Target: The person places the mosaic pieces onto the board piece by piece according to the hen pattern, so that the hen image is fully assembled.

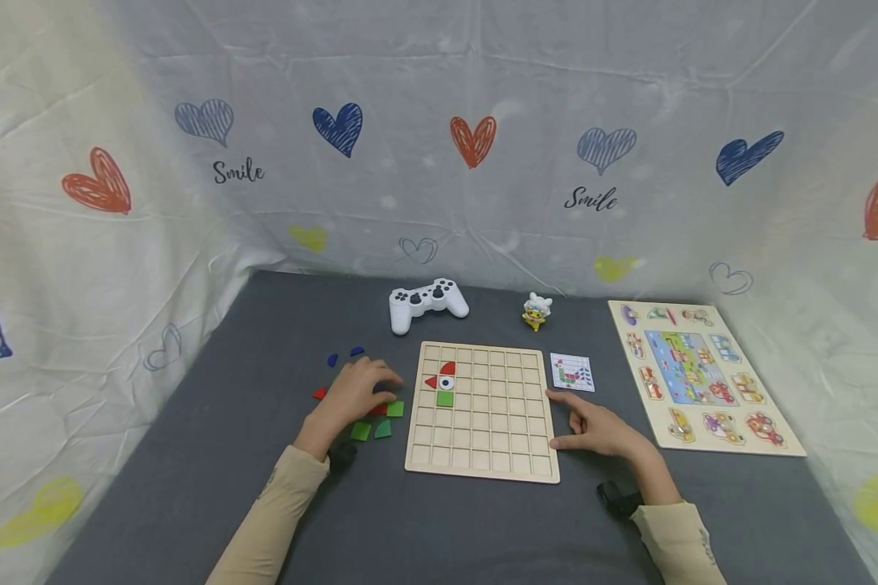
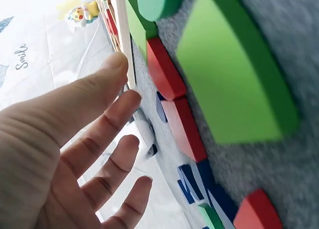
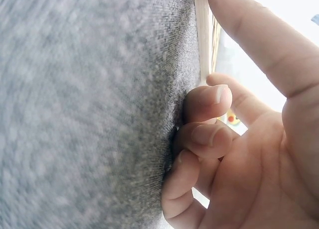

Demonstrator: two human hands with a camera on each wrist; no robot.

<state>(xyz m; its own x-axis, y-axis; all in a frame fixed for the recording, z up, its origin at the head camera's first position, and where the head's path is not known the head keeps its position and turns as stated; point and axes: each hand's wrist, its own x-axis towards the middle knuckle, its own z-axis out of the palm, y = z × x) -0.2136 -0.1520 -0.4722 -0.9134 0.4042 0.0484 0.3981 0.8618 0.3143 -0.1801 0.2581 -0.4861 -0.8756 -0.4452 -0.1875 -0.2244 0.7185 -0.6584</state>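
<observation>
A wooden grid board [image 1: 493, 422] lies mid-table. In its upper left cells sit a red rounded piece [image 1: 448, 369], a red triangle [image 1: 431, 382], an eye tile [image 1: 446, 383] and a green square [image 1: 445, 399]. My left hand [image 1: 351, 394] hovers left of the board, over loose green, red and blue pieces. Its fingers are loosely bent and hold nothing; in the left wrist view a green block [image 2: 229, 79] looms close by, apart from them. At the board's right edge, my right hand [image 1: 596, 426] touches with extended index finger and thumb, other fingers curled.
A pattern card [image 1: 572, 372] lies right of the board, with a vehicle puzzle board [image 1: 632, 378] farther right. Behind stand a white game controller [image 1: 428, 302] and a small yellow-and-white figurine [image 1: 536, 311]. A heart-printed curtain [image 1: 410, 195] borders the grey table [image 1: 190, 455].
</observation>
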